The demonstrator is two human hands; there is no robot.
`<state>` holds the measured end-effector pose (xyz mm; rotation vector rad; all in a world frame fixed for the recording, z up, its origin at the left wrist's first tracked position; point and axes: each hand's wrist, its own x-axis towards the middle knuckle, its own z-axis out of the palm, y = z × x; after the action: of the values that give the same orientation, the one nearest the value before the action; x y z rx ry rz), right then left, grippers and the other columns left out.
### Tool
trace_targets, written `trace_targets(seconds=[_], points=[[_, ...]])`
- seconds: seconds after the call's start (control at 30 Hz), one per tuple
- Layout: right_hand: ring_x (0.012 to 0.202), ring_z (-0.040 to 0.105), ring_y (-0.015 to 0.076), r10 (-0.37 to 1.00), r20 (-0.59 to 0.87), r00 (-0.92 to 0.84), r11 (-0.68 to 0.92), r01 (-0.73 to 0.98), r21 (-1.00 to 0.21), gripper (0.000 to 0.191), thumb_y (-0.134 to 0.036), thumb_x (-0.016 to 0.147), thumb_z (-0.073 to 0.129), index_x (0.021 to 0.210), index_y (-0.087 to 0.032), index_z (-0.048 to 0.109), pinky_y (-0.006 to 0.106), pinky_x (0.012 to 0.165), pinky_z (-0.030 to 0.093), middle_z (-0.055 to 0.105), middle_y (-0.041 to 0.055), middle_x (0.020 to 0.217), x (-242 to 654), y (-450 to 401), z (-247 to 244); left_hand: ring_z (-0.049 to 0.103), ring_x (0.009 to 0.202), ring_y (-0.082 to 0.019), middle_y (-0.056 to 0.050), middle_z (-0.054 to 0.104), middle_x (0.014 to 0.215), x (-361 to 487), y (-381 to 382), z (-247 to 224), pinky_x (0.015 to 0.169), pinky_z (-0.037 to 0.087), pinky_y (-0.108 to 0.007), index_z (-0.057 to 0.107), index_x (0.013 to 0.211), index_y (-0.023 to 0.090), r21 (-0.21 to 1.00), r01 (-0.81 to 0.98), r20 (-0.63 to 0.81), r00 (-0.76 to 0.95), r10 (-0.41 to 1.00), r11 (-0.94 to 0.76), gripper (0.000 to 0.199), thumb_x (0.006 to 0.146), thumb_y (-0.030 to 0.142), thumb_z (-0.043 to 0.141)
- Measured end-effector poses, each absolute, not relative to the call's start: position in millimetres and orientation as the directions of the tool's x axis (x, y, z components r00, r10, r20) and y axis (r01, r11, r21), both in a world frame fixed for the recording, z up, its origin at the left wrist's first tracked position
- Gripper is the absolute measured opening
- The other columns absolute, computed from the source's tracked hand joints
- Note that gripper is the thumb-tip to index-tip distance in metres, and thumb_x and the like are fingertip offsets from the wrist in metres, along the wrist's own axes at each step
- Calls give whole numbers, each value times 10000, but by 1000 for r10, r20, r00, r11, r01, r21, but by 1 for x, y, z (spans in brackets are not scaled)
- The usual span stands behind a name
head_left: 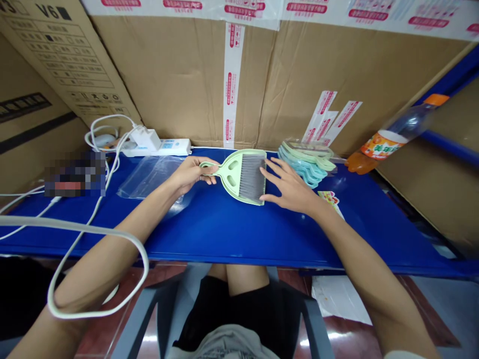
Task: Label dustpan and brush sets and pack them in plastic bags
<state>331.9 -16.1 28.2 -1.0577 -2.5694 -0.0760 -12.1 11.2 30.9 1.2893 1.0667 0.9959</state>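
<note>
My left hand point(190, 175) is closed round the handle end of a small light-green hand brush point(250, 177), which lies nested in a matching dustpan point(245, 200). The grey bristles face up and toward the right. At the bristle end, my right hand point(290, 187) has its fingers spread, the tips touching or very near the dustpan's front edge. Just behind the right hand is a stack of pale green and blue plastic pieces point(307, 162). A small colourful card point(330, 199) sits partly under my right wrist.
Clear plastic bags point(153, 177) lie on the blue table point(232, 234) at left. Behind them stands a white power strip point(172, 147) with cables; a white cable point(144, 259) loops over my left forearm. An orange drink bottle point(389, 142) leans at right. Cardboard point(187, 80) walls the back.
</note>
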Motion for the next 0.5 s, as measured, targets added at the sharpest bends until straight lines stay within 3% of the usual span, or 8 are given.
trace_targets(seconds=[0.1,0.27,0.4,0.5], points=[[1592,440,395,660,414,-626,729,668,-153,590,-512,1084,605,1595,-219,626,707,1293,384,526,165,1701,332,-17,34,690,573,-152,-71,754,656,-12,12,29,552,532,-242,830,883,120,998,30,-54,230,972,48,515,550,419,1084],[1554,457,390,588,403,-701,801,576,-166,554,-473,1037,705,1552,-275,669,704,1253,434,551,142,1675,319,-22,32,683,565,-154,-70,746,644,-10,10,28,549,529,-245,830,894,122,997,50,-67,250,966,57,510,566,427,1075],[1339,584,355,550,431,-715,823,552,-135,245,-328,1067,643,1180,-277,855,623,1127,539,667,140,1450,314,-24,29,683,581,-156,-73,749,664,-9,10,29,566,533,-252,824,894,121,995,73,-85,266,960,68,511,574,437,1067],[1146,630,319,555,430,-712,822,549,-152,284,-294,1083,595,972,-250,852,524,990,576,714,139,1226,315,-23,31,673,588,-152,-80,748,670,-9,10,28,577,531,-254,827,889,120,993,90,-101,269,958,79,493,595,449,1048]])
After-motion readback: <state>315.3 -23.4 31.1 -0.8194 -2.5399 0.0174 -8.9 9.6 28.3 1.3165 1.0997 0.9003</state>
